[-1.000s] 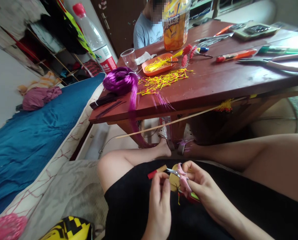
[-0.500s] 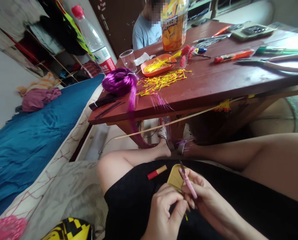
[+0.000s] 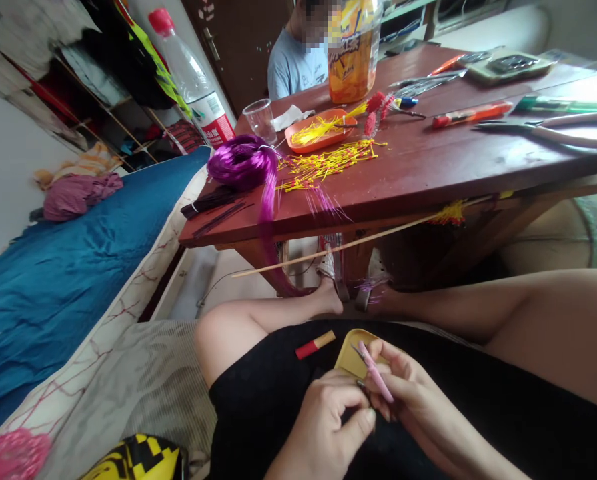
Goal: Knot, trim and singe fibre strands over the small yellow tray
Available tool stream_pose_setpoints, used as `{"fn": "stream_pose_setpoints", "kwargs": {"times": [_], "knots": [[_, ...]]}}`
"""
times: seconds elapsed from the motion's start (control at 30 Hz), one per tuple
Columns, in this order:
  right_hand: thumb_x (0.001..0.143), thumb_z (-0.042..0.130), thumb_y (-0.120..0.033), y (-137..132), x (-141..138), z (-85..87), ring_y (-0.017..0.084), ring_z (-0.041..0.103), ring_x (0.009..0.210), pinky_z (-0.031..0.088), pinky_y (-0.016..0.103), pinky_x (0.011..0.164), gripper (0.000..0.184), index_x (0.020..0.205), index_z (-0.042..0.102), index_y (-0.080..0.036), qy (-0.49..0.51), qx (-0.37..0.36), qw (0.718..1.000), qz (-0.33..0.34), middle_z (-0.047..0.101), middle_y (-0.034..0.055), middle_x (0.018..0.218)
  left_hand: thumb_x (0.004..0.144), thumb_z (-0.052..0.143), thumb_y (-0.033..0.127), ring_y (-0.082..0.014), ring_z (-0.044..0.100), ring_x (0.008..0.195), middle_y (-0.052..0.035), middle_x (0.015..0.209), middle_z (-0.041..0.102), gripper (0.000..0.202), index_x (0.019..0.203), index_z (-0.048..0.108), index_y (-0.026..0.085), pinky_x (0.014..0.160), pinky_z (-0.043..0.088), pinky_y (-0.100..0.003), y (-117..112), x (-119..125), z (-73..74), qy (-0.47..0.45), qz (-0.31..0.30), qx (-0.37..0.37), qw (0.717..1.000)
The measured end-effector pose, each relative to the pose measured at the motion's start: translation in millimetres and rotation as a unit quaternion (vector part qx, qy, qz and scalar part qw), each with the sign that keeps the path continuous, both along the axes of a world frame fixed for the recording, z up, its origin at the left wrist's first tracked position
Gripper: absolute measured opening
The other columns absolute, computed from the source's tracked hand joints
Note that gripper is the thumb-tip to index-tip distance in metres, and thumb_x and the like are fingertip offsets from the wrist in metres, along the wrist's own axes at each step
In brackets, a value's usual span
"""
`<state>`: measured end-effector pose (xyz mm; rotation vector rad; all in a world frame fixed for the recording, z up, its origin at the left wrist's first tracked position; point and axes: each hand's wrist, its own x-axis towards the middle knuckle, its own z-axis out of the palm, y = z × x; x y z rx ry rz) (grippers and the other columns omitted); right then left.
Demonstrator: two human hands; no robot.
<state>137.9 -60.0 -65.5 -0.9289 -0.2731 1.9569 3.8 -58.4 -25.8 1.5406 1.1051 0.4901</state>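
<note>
Over my lap, my right hand [image 3: 409, 385] is closed around a small pink-handled tool [image 3: 378, 379] with a thin dark metal tip. The tip points up and left; its exact kind is unclear. Just beside it, my left hand [image 3: 323, 417] has thumb and forefinger pinched together. Whatever sits in that pinch is too small and hidden to make out. Beyond both hands lies a shallow yellow tray [image 3: 347, 357] on the black cloth, partly covered by the fingers. Left of the tray rests a red and gold tube [image 3: 315, 345].
A red-brown table [image 3: 408, 177] holds a purple fibre bundle [image 3: 241, 163], yellow red-tipped strands [image 3: 328, 165], an orange dish [image 3: 323, 141], pliers [image 3: 538, 127] and bottles. A thin stick [image 3: 328, 252] juts out below its edge. Across the table sits a person [image 3: 295, 63].
The pink-handled tool has turned in my right hand, its tip now leaning further left. My left thumb has shifted slightly. The yellow bit below my fingers no longer shows.
</note>
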Motion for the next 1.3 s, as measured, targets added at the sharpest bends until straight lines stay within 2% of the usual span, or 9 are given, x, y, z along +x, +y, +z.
{"fn": "stream_pose_setpoints", "kwargs": {"times": [0.2, 0.43, 0.5, 0.6, 0.67, 0.8, 0.93, 1.1, 1.3], "knots": [[0.058, 0.076, -0.024, 4.2, -1.0, -1.2, 0.004, 0.038, 0.037, 0.027, 0.016, 0.040, 0.031, 0.072, 0.049, -0.019, 0.022, -0.052, 0.998, -0.002, 0.047, -0.0096, 0.043, 0.084, 0.051, 0.028, -0.0175, 0.055, 0.069, -0.0058, 0.072, 0.061, 0.026, 0.063, 0.059, 0.016, 0.067, 0.039, -0.025, -3.8, 1.3, -9.6, -0.031, 0.051, -0.018, 0.998], [0.058, 0.076, -0.025, 4.6, -1.4, -1.0, 0.004, 0.038, 0.036, 0.024, 0.016, 0.041, 0.029, 0.072, 0.050, -0.019, 0.022, -0.050, 0.998, -0.006, 0.044, -0.0099, 0.043, 0.081, 0.056, 0.027, -0.0188, 0.054, 0.072, -0.0063, 0.075, 0.060, 0.018, 0.067, 0.059, 0.017, 0.068, 0.036, -0.025, -6.3, -0.4, -8.3, -0.033, 0.044, -0.011, 0.998], [0.060, 0.075, -0.025, 4.0, -0.5, -0.8, 0.005, 0.038, 0.037, 0.025, 0.017, 0.041, 0.029, 0.072, 0.050, -0.019, 0.021, -0.042, 0.999, -0.006, 0.045, -0.0096, 0.043, 0.075, 0.063, 0.021, -0.0171, 0.050, 0.067, -0.0041, 0.071, 0.056, 0.011, 0.065, 0.059, 0.018, 0.063, 0.034, -0.024, -7.1, -1.7, -3.6, -0.016, 0.106, 0.037, 0.994], [0.063, 0.074, -0.024, 3.0, 1.3, -0.2, 0.005, 0.040, 0.040, 0.027, 0.016, 0.043, 0.028, 0.072, 0.048, -0.020, 0.012, -0.026, 1.000, -0.009, 0.048, -0.0089, 0.048, 0.068, 0.065, 0.010, -0.0160, 0.044, 0.064, -0.0021, 0.075, 0.052, 0.014, 0.066, 0.056, 0.021, 0.063, 0.032, -0.025, -8.4, -1.2, 3.2, -0.009, 0.273, 0.164, 0.948], [0.065, 0.073, -0.025, 2.2, 2.1, 0.1, 0.005, 0.040, 0.043, 0.028, 0.016, 0.044, 0.028, 0.072, 0.047, -0.020, 0.001, -0.006, 1.000, -0.014, 0.049, -0.0082, 0.051, 0.066, 0.066, 0.010, -0.0202, 0.047, 0.080, -0.0050, 0.091, 0.055, 0.019, 0.078, 0.057, 0.022, 0.076, 0.033, -0.027, -8.1, 1.3, 4.2, 0.007, 0.291, 0.200, 0.936], [0.068, 0.072, -0.027, 0.7, 3.2, -0.5, 0.006, 0.041, 0.046, 0.027, 0.016, 0.045, 0.028, 0.075, 0.046, -0.021, -0.015, 0.032, 0.999, -0.019, 0.050, -0.0078, 0.050, 0.054, 0.078, 0.020, -0.0287, 0.046, 0.102, -0.0100, 0.103, 0.058, 0.050, 0.099, 0.058, 0.020, 0.090, 0.030, -0.036, -4.5, 6.3, -4.2, 0.069, 0.185, 0.086, 0.976], [0.072, 0.068, -0.029, -0.4, 5.2, -2.1, 0.006, 0.036, 0.045, 0.023, 0.017, 0.044, 0.024, 0.076, 0.046, -0.020, -0.049, 0.049, 0.998, 0.002, 0.051, -0.0065, 0.050, 0.070, 0.064, 0.018, -0.0178, 0.054, 0.068, -0.0024, 0.071, 0.059, 0.016, 0.085, 0.057, 0.018, 0.071, 0.040, -0.030, -0.7, 6.0, -10.6, 0.032, 0.125, -0.044, 0.991], [0.072, 0.068, -0.031, 0.9, 6.4, -3.1, 0.006, 0.035, 0.047, 0.022, 0.017, 0.045, 0.025, 0.076, 0.046, -0.020, -0.057, 0.051, 0.997, 0.005, 0.050, -0.0067, 0.052, 0.072, 0.058, 0.024, -0.0067, 0.041, 0.047, 0.0028, 0.069, 0.047, 0.013, 0.075, 0.047, 0.018, 0.044, 0.031, -0.020, 1.1, 1.6, -11.1, -0.089, 0.124, -0.208, 0.966], [0.070, 0.071, -0.034, 2.1, 4.7, -6.2, 0.005, 0.035, 0.045, 0.021, 0.016, 0.043, 0.031, 0.076, 0.044, -0.020, -0.055, 0.059, 0.997, 0.011, 0.049, -0.0077, 0.049, 0.077, 0.054, 0.045, -0.0050, 0.023, 0.048, 0.0053, 0.062, 0.037, 0.031, 0.075, 0.051, 0.015, 0.043, 0.017, -0.018, 1.7, 0.0, -16.5, -0.120, 0.123, -0.273, 0.946]]}}
